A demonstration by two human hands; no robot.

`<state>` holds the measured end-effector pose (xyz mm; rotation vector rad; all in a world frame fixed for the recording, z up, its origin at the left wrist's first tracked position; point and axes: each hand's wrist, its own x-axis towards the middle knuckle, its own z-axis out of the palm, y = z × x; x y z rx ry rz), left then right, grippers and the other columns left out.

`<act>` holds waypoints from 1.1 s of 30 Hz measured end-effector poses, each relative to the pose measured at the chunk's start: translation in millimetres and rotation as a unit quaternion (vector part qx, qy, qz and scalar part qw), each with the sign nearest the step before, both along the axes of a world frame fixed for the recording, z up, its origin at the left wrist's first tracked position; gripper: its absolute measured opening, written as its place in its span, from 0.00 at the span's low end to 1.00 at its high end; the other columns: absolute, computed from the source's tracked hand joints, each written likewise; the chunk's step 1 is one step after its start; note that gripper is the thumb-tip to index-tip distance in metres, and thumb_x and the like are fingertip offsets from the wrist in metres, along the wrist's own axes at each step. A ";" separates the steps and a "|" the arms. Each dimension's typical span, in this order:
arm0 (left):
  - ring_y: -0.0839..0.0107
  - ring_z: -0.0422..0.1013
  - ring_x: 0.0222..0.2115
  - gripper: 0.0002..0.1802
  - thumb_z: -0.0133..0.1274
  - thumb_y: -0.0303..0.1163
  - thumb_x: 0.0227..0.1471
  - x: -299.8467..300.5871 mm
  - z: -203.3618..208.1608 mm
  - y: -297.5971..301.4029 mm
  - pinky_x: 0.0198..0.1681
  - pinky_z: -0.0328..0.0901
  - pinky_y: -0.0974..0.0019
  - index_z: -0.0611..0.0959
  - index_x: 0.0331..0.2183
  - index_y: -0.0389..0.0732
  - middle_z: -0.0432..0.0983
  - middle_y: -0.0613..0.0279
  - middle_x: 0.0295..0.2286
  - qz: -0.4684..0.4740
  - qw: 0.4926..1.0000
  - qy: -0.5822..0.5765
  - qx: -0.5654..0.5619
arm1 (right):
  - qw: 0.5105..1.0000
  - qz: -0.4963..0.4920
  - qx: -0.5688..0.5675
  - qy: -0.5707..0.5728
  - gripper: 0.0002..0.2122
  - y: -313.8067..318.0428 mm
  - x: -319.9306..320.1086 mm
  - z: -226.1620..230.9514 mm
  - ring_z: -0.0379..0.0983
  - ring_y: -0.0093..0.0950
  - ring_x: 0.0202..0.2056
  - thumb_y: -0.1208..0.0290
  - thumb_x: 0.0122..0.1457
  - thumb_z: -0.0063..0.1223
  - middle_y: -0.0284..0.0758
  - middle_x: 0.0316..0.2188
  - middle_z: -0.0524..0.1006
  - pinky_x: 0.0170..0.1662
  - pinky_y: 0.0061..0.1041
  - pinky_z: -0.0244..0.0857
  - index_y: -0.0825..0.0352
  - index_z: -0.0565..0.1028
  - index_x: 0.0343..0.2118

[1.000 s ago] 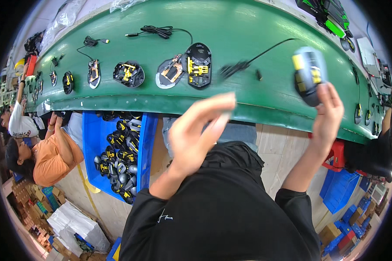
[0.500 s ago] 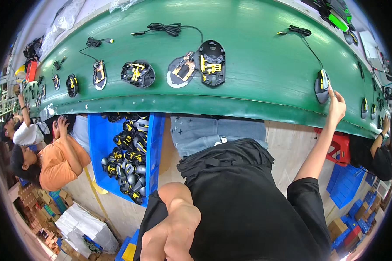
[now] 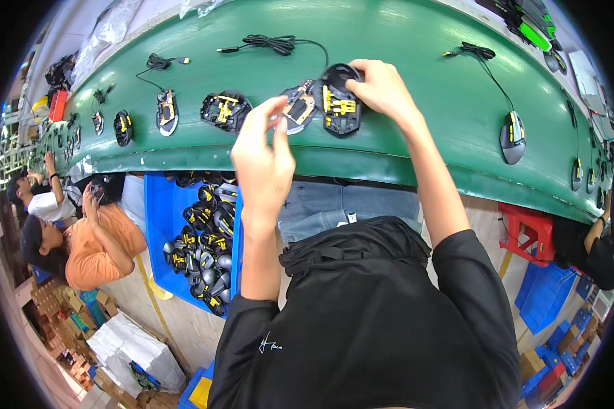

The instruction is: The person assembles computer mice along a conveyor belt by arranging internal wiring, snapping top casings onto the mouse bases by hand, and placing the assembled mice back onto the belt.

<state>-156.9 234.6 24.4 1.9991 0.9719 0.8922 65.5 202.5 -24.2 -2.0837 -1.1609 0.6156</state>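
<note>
My right hand (image 3: 382, 88) grips the upper edge of a black mouse top shell (image 3: 341, 117) with yellow inner parts, thumb inside and fingers behind. Directly left of that shell lies an open mouse base (image 3: 299, 109) with a copper-coloured board, partly overlapped by it. My left hand (image 3: 262, 153) is beside the base, thumb and fingers apart and nothing in them; whether a fingertip touches the base I cannot tell. A coiled black cable (image 3: 273, 44) runs to the pair. Off to the right, a closed mouse (image 3: 512, 138) with its cable lies alone.
The green belt (image 3: 423, 160) carries another yellow-and-black shell (image 3: 225, 111) and a corded base (image 3: 166, 112) on the left. Below its edge, a blue bin (image 3: 237, 232) holds several shells. A red stool (image 3: 529, 228) stands right. People sit at both sides.
My right hand has left the closed mouse on the right and moved left to take hold of the top shell. My left hand has risen from near my lap to the mouse base.
</note>
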 end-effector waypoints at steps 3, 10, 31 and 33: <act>0.51 0.69 0.47 0.25 0.58 0.28 0.48 3.6 -43.1 25.5 0.53 0.63 0.57 0.74 0.50 0.35 0.72 0.44 0.46 -0.019 0.981 0.137 0.137 | 0.993 -0.060 0.017 -0.098 0.20 -21.2 21.0 -1.9 0.76 0.45 0.41 0.63 0.47 0.50 0.50 0.37 0.79 0.48 0.37 0.68 0.70 0.78 0.41; 0.49 0.65 0.48 0.33 0.64 0.38 0.42 27.7 -41.6 46.6 0.52 0.61 0.54 0.74 0.49 0.32 0.70 0.45 0.46 -0.046 0.945 0.310 0.091 | 0.924 -0.121 0.225 -0.283 0.22 -109.6 14.8 8.1 0.69 0.41 0.53 0.90 0.46 0.45 0.43 0.51 0.72 0.55 0.37 0.63 0.68 0.70 0.47; 0.64 0.73 0.45 0.28 0.50 0.35 0.59 16.3 -47.0 -32.0 0.47 0.71 0.64 0.65 0.57 0.33 0.72 0.46 0.48 -0.081 0.811 -0.292 -0.500 | 0.866 -0.115 0.061 0.482 0.09 -69.9 -66.0 10.3 0.76 0.19 0.25 0.72 0.53 0.62 0.36 0.25 0.81 0.30 0.18 0.71 0.73 0.80 0.33; 0.67 0.75 0.41 0.28 0.41 0.44 0.64 10.9 -51.3 -32.2 0.41 0.73 0.66 0.67 0.56 0.32 0.74 0.48 0.45 -0.101 0.727 -0.380 -0.563 | 0.866 -0.110 0.074 0.483 0.07 -70.4 -69.6 12.3 0.76 0.19 0.26 0.75 0.53 0.62 0.36 0.26 0.81 0.31 0.18 0.71 0.73 0.80 0.32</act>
